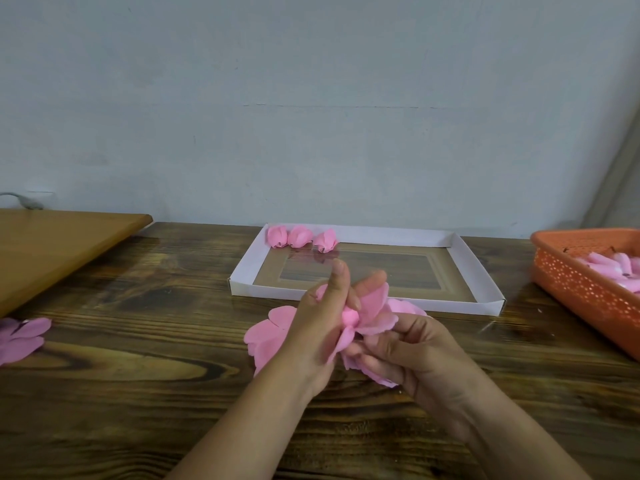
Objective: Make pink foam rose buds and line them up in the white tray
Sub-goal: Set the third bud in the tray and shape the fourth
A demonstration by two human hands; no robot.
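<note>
Wooden worktop [138, 393]; white tray [485, 271] against far edge, most of its floor free for more buds; orange basket [571, 285] of pink pieces at right edge; three rose buds [300, 237] lined in tray's far-left corner; left hand [311, 334] and right hand [426, 355] both grip clamped on foam petals [370, 313], likely wrapping a new bud; spare petals [24, 337] far left.

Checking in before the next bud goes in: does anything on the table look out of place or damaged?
Nothing looks damaged. Three finished pink foam rose buds sit in a row in the white cardboard tray's far left corner. One loose pink foam petal piece lies apart at the wooden table's left edge, away from the work both hands hold.
</note>
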